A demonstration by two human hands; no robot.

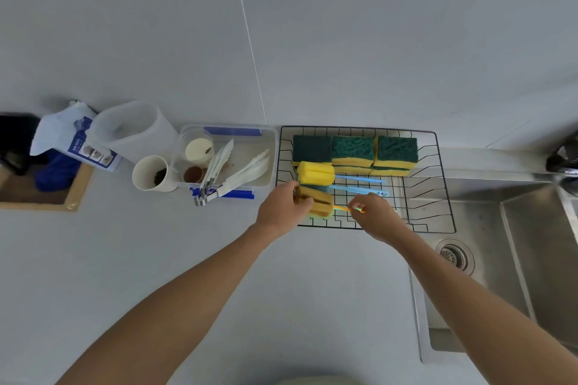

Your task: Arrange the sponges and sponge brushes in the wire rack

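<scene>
The left hand (281, 208) has its fingers (305, 201) curled round the head of an orange sponge brush (317, 205), gripping it at the front left corner of the wire rack (438, 197). The right hand (377, 217) pinches that brush's thin handle between thumb and fingertips, just to the right of the sponge head, so the brush lies level across the rack floor between the two hands.

Just behind it lie two more brushes with light blue handles pointing right: a yellow sponge brush (316, 172) and, between the yellow and the orange, a blue-headed sponge brush (359, 190) whose head is mostly hidden. Along the back wall of the rack sit green and yellow sponges (353, 151), three across, green side up, with more underneath.

The rack stands on the grey counter (187, 275) with its right end over the steel sink (516, 244). Beside its left edge is a clear plastic container (269, 134) holding white tongs (247, 173) and small cups, then a white cup (150, 173), a translucent tub (134, 128) and a white and blue bag (68, 134).
</scene>
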